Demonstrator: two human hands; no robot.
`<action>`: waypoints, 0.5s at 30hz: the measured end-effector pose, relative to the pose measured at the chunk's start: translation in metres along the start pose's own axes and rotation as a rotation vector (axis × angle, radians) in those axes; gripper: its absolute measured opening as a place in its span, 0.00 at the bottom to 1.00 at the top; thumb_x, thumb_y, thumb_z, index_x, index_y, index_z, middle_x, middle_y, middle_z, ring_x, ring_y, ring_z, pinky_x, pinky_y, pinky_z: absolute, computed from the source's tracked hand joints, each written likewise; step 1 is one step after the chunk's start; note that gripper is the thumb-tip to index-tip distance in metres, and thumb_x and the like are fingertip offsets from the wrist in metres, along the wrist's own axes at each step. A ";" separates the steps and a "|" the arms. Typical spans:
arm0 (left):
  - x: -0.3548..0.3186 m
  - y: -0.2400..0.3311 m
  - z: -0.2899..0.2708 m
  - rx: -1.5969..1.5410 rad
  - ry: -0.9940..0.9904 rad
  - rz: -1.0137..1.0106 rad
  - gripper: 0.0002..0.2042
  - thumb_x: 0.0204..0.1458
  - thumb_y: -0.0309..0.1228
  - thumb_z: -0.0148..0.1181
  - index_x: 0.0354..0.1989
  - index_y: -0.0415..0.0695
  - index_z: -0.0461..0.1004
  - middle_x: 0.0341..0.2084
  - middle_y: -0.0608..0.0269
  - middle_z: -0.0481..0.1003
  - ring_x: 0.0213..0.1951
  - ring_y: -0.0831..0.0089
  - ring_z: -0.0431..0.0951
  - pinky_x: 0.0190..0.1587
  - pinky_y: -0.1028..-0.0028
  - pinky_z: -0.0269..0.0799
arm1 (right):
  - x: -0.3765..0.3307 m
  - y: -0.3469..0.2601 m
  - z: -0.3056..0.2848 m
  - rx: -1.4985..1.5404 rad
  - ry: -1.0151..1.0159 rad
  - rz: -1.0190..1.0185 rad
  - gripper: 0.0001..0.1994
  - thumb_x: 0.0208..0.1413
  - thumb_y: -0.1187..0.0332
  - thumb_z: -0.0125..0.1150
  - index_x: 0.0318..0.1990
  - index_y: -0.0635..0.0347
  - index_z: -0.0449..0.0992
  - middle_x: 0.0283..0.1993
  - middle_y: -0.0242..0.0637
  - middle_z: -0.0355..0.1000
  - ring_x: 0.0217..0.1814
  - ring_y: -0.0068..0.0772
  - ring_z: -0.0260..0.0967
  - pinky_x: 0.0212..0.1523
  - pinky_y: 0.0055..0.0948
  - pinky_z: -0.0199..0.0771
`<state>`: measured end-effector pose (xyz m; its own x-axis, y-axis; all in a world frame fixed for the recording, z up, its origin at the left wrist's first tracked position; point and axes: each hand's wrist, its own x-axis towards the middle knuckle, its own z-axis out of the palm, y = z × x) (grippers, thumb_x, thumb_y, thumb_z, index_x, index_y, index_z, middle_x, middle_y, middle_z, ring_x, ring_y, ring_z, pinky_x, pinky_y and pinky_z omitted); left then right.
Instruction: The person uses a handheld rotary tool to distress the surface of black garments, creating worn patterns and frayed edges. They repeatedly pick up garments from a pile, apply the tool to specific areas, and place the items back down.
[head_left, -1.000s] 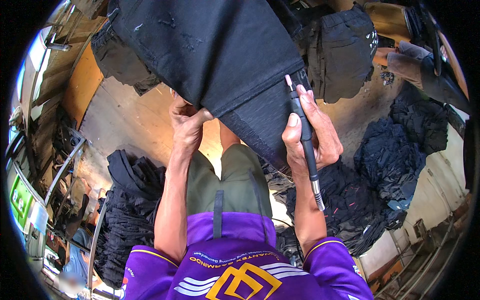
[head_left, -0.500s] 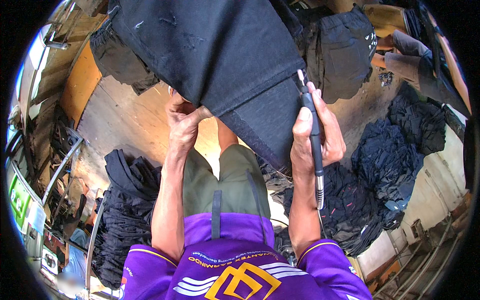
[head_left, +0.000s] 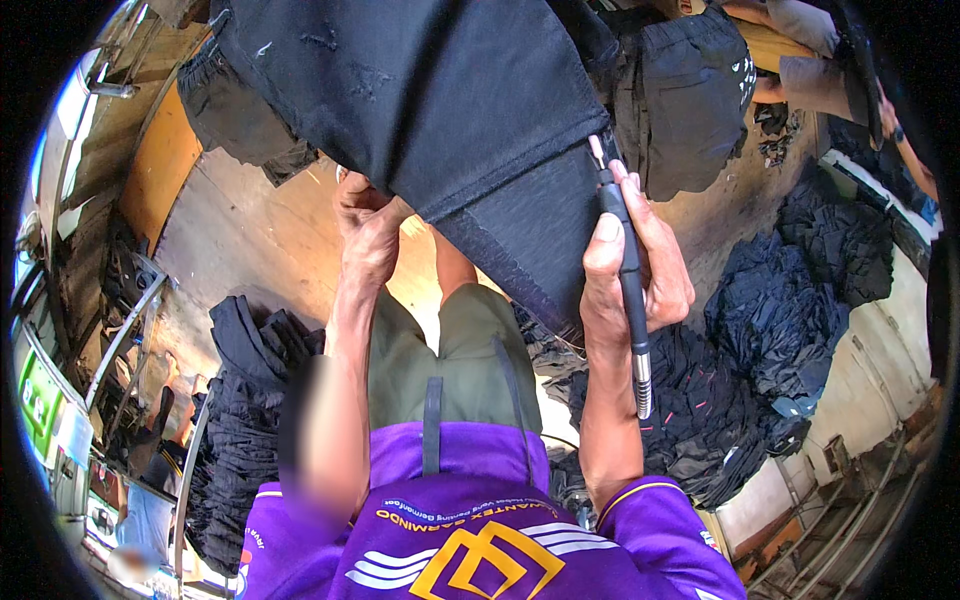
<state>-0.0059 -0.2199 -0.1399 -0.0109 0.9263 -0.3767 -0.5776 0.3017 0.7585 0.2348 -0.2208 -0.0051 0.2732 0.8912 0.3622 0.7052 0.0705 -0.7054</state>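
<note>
Mostly, a black garment (head_left: pixel 440 90) stretched beyond and between the left hand (head_left: pixel 370 235) and the right hand (head_left: pixel 645 265), marked with small scuffs; a seam slanted from near the left hand up to the right one, with a frayed edge on its near side. It lay almost as it had a second earlier. The bare wooden floor (head_left: pixel 230 230) showed to the left of the left hand. Nearer the body than the hands came a purple shirt (head_left: pixel 620 560) and green shorts (head_left: pixel 450 340). A dark heap (head_left: pixel 770 310) of cloth sat to the right of the right hand, and a second heap (head_left: pixel 235 450) lay beside the left forearm, part of which had turned blurry. Beyond the right hand were more black clothes (head_left: pixel 690 110). Well apart from it, at the far right, another person's arm (head_left: pixel 910 165) had come into view.

The left hand was clenched on the garment's edge, some fingers hidden. The right hand grasped a slim black tool (head_left: pixel 632 290) like a pen. Compared with a second before, the tool stood slightly more upright, and its pale tip (head_left: pixel 597 150) had shifted right, by the garment's edge; whether it touched the cloth could not be told.
</note>
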 end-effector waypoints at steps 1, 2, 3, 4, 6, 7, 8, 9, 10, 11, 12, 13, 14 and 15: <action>0.000 0.000 0.000 -0.001 -0.012 -0.004 0.17 0.52 0.12 0.74 0.49 0.41 0.85 0.49 0.62 0.86 0.50 0.71 0.86 0.59 0.66 0.82 | 0.000 0.001 0.001 -0.007 -0.008 -0.006 0.15 0.58 0.74 0.69 0.51 0.74 0.85 0.49 0.54 0.86 0.53 0.49 0.87 0.59 0.43 0.86; 0.000 0.001 0.000 -0.010 -0.014 -0.008 0.17 0.52 0.12 0.74 0.49 0.40 0.85 0.49 0.62 0.86 0.50 0.71 0.86 0.59 0.66 0.82 | 0.001 0.002 0.001 -0.016 -0.022 -0.007 0.16 0.59 0.74 0.69 0.53 0.73 0.86 0.50 0.53 0.86 0.52 0.46 0.87 0.58 0.39 0.85; 0.000 0.001 0.000 0.002 -0.021 -0.007 0.16 0.52 0.12 0.74 0.48 0.40 0.85 0.49 0.62 0.86 0.50 0.71 0.86 0.59 0.66 0.82 | 0.002 0.002 0.001 -0.016 -0.034 -0.001 0.16 0.61 0.73 0.68 0.54 0.72 0.86 0.51 0.52 0.87 0.52 0.42 0.87 0.57 0.36 0.84; 0.000 0.002 0.001 0.006 -0.018 -0.006 0.16 0.52 0.12 0.74 0.48 0.40 0.85 0.49 0.62 0.87 0.50 0.71 0.86 0.59 0.66 0.82 | 0.002 0.002 0.002 -0.031 -0.040 -0.018 0.16 0.61 0.73 0.68 0.54 0.72 0.86 0.51 0.51 0.87 0.52 0.42 0.87 0.57 0.36 0.84; -0.001 0.002 0.003 0.009 -0.008 -0.001 0.16 0.51 0.11 0.75 0.47 0.40 0.85 0.48 0.63 0.87 0.50 0.71 0.86 0.59 0.66 0.82 | 0.004 0.001 0.002 -0.034 -0.047 -0.034 0.16 0.61 0.73 0.68 0.54 0.72 0.86 0.52 0.50 0.87 0.53 0.43 0.87 0.57 0.36 0.84; -0.001 0.002 0.004 0.008 -0.001 0.004 0.16 0.51 0.11 0.75 0.46 0.40 0.85 0.48 0.63 0.87 0.50 0.71 0.86 0.58 0.66 0.82 | 0.004 -0.001 0.002 -0.039 -0.052 -0.024 0.16 0.59 0.74 0.68 0.53 0.72 0.86 0.50 0.52 0.87 0.53 0.46 0.87 0.59 0.41 0.85; -0.001 0.003 0.006 0.008 0.006 0.008 0.15 0.51 0.11 0.75 0.46 0.40 0.84 0.48 0.63 0.87 0.50 0.71 0.86 0.58 0.67 0.82 | 0.004 -0.002 0.001 -0.034 -0.057 -0.008 0.15 0.57 0.75 0.69 0.51 0.73 0.86 0.49 0.53 0.86 0.54 0.50 0.87 0.61 0.45 0.85; -0.001 0.003 0.007 0.011 0.019 -0.001 0.15 0.50 0.11 0.75 0.45 0.40 0.84 0.47 0.64 0.86 0.49 0.72 0.86 0.58 0.67 0.82 | 0.004 -0.004 0.001 -0.035 -0.071 -0.001 0.15 0.56 0.76 0.69 0.50 0.74 0.86 0.48 0.55 0.86 0.54 0.53 0.87 0.63 0.49 0.86; -0.001 0.003 0.008 0.013 0.032 -0.011 0.15 0.50 0.11 0.75 0.44 0.40 0.84 0.46 0.65 0.86 0.49 0.72 0.85 0.57 0.67 0.82 | 0.004 -0.004 0.001 -0.021 -0.066 -0.006 0.15 0.56 0.76 0.69 0.50 0.74 0.86 0.48 0.55 0.86 0.54 0.53 0.87 0.63 0.49 0.86; -0.001 0.003 0.009 0.010 0.038 -0.013 0.15 0.50 0.11 0.75 0.43 0.40 0.84 0.45 0.65 0.86 0.48 0.73 0.85 0.56 0.67 0.82 | 0.005 -0.004 0.000 -0.012 -0.068 -0.022 0.15 0.56 0.76 0.69 0.49 0.74 0.86 0.48 0.55 0.86 0.54 0.53 0.87 0.63 0.50 0.86; 0.000 0.002 0.009 0.014 0.039 -0.004 0.14 0.50 0.11 0.75 0.43 0.40 0.83 0.44 0.66 0.86 0.48 0.74 0.85 0.56 0.67 0.82 | 0.005 -0.004 0.001 -0.007 -0.061 -0.019 0.14 0.56 0.76 0.69 0.49 0.74 0.86 0.47 0.55 0.86 0.54 0.53 0.87 0.63 0.50 0.86; 0.000 0.002 0.009 0.012 0.033 0.013 0.14 0.50 0.10 0.74 0.42 0.40 0.83 0.43 0.67 0.85 0.47 0.74 0.85 0.56 0.67 0.82 | 0.004 -0.003 0.001 -0.002 -0.065 -0.040 0.14 0.56 0.76 0.69 0.49 0.74 0.86 0.47 0.55 0.86 0.54 0.53 0.87 0.62 0.50 0.86; 0.000 0.002 0.009 0.013 0.039 0.015 0.14 0.50 0.10 0.74 0.41 0.40 0.83 0.43 0.68 0.85 0.46 0.75 0.85 0.55 0.68 0.82 | 0.004 -0.003 0.002 0.002 -0.060 -0.042 0.14 0.56 0.76 0.69 0.49 0.74 0.86 0.47 0.56 0.86 0.54 0.53 0.87 0.62 0.50 0.86; 0.000 0.002 0.009 0.014 0.038 0.013 0.14 0.50 0.10 0.74 0.41 0.40 0.82 0.42 0.68 0.85 0.46 0.75 0.84 0.55 0.68 0.82 | 0.003 -0.003 0.003 0.007 -0.057 -0.055 0.14 0.56 0.76 0.69 0.49 0.74 0.86 0.46 0.56 0.86 0.54 0.53 0.87 0.62 0.50 0.86</action>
<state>0.0006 -0.2172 -0.1339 -0.0493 0.9210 -0.3864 -0.5656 0.2931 0.7709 0.2316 -0.2169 -0.0038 0.1957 0.9100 0.3654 0.7135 0.1235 -0.6897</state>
